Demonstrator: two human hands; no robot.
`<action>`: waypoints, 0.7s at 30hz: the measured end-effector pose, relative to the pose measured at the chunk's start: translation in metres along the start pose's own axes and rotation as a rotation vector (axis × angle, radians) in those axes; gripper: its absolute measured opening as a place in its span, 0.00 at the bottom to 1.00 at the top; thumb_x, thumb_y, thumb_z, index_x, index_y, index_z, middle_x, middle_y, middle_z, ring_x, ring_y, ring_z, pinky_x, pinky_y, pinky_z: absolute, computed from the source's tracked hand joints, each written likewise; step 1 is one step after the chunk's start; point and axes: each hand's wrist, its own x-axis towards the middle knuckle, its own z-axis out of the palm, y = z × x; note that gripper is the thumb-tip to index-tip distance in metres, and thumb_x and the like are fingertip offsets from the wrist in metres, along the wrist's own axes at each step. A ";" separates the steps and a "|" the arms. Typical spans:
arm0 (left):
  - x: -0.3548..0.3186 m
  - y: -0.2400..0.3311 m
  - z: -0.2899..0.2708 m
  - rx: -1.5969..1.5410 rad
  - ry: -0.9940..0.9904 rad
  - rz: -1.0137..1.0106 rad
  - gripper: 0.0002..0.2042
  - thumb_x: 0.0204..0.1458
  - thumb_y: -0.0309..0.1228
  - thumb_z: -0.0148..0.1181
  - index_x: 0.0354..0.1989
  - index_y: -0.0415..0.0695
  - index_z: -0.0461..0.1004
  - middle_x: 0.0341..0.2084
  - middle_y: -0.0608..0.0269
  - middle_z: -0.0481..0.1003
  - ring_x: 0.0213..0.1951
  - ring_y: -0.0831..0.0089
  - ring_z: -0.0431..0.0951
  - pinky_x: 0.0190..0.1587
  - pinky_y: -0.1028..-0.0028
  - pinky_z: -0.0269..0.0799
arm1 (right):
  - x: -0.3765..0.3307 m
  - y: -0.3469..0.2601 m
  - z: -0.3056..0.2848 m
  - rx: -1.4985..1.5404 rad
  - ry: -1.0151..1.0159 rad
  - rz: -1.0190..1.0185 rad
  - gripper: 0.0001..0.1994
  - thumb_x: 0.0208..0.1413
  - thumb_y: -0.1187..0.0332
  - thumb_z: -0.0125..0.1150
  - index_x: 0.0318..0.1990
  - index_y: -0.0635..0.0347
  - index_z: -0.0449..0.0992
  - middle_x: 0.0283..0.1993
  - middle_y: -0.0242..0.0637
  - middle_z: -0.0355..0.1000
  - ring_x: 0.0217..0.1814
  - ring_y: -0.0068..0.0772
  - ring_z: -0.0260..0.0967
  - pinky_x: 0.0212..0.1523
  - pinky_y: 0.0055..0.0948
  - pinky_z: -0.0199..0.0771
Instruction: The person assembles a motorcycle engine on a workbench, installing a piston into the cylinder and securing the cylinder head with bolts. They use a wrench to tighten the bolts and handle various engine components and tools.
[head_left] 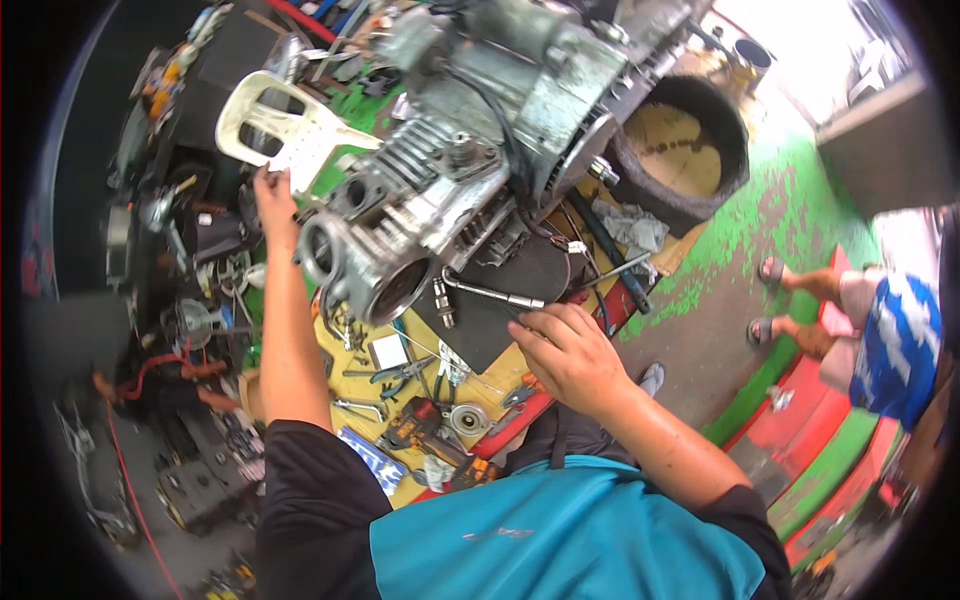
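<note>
A large metal engine [500,130] with a finned cylinder rises above a cluttered yellow-topped bench. My left hand [277,205] is at the engine's left side, beside the open cylinder end, its fingers extended and partly apart. Near the bench front, my right hand [570,350] has its fingers curled over the edge of a dark mat [475,345]. What those fingers hold, if anything, is hidden. Just beyond them lies a bent-handled socket wrench [495,294], and left of it a short jointed metal socket piece [443,303].
A cream plastic chair [290,135] stands at the far left. Pliers [405,372], a cordless drill [415,425] and a round metal part [467,420] crowd the bench. Right of the engine is a black round tub [690,150]. Another person [890,340] is at the right.
</note>
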 end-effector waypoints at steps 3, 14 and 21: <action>-0.085 -0.020 -0.060 0.031 0.084 0.103 0.24 0.67 0.34 0.63 0.67 0.35 0.67 0.49 0.55 0.75 0.52 0.63 0.75 0.60 0.64 0.69 | -0.033 -0.007 -0.031 0.086 -0.103 -0.065 0.23 0.50 0.72 0.71 0.57 0.59 0.80 0.54 0.39 0.76 0.56 0.48 0.73 0.58 0.45 0.76; -0.447 0.125 -0.097 0.054 0.424 -0.265 0.25 0.63 0.26 0.64 0.67 0.39 0.66 0.56 0.51 0.74 0.52 0.62 0.77 0.56 0.66 0.75 | -0.271 0.084 -0.158 -0.079 -0.300 0.099 0.20 0.59 0.69 0.69 0.58 0.59 0.81 0.56 0.52 0.77 0.61 0.60 0.71 0.63 0.52 0.72; -0.592 0.117 -0.087 -0.015 0.499 -0.301 0.27 0.61 0.23 0.64 0.68 0.39 0.65 0.57 0.49 0.73 0.50 0.63 0.79 0.56 0.65 0.76 | -0.297 0.109 -0.204 0.023 -0.319 0.255 0.22 0.64 0.69 0.68 0.62 0.68 0.77 0.55 0.61 0.80 0.59 0.53 0.81 0.59 0.43 0.79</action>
